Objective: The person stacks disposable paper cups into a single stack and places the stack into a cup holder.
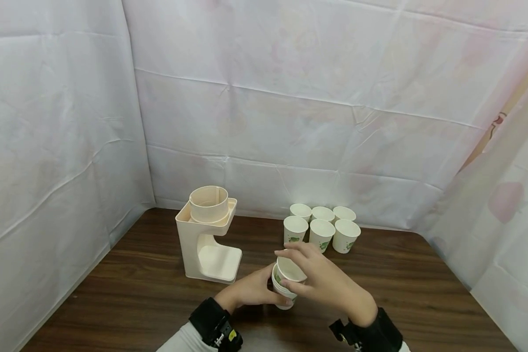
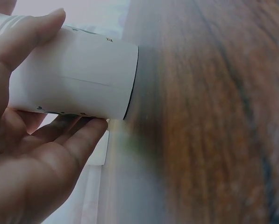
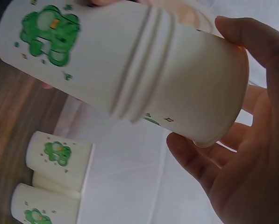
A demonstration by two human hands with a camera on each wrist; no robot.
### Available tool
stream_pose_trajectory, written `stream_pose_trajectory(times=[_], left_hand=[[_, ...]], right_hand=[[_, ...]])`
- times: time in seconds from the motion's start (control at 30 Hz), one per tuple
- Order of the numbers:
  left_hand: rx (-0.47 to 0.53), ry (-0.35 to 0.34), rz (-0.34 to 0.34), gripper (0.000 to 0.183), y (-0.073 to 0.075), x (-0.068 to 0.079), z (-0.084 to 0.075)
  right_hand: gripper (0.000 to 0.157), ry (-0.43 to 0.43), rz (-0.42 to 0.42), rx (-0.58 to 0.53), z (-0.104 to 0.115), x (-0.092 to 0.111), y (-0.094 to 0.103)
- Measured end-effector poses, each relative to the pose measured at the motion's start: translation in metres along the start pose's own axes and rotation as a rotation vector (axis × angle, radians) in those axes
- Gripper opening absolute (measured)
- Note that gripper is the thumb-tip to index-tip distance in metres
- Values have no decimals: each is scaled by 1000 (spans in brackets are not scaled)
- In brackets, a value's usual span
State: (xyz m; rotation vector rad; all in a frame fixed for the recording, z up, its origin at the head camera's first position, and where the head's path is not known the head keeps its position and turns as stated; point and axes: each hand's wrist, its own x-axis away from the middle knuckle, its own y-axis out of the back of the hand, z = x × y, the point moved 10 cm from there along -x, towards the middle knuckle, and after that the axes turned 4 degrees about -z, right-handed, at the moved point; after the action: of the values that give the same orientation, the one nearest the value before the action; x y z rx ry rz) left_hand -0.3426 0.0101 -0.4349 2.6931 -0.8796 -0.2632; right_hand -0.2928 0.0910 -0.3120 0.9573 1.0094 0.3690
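A nested stack of white paper cups (image 3: 90,60) with a green animal print stands near the table's front, close over the wood. Around its lower part my left hand (image 1: 251,289) curls its fingers and thumb. The top cup (image 3: 202,88) sticks well out of the stack, its lower end still inside the others. My right hand (image 1: 325,278) grips this cup near its rim, thumb on one side and fingers on the other. In the left wrist view, the stack's smooth wall lies between thumb and fingers.
Several upright paper cups (image 1: 321,230) form two rows at the back of the dark wooden table (image 1: 132,293). To the left stands a cream-coloured stand (image 1: 188,249) with a round cup-like holder (image 1: 209,212) on top. Pale cloth (image 1: 255,122) hangs behind and at both sides.
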Motion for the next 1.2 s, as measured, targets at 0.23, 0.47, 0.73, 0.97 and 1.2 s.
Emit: stream_pose_trajectory(times=[0.23, 0.47, 0.73, 0.97, 1.2], left_hand=[[-29, 25, -12, 81, 4, 0, 4], [-5, 13, 5, 74, 6, -1, 2], [-17, 11, 6, 74, 6, 0, 3], [-3, 2, 16, 75, 5, 1, 3], [6, -20, 21, 77, 4, 0, 0]], right_hand=[[49, -22, 62, -29, -6, 2, -16], [45, -60, 112, -57, -12, 2, -26], [46, -95, 176, -77, -18, 4, -38], [46, -120, 186, -87, -21, 5, -40], [40, -140, 166, -102, -26, 4, -38]])
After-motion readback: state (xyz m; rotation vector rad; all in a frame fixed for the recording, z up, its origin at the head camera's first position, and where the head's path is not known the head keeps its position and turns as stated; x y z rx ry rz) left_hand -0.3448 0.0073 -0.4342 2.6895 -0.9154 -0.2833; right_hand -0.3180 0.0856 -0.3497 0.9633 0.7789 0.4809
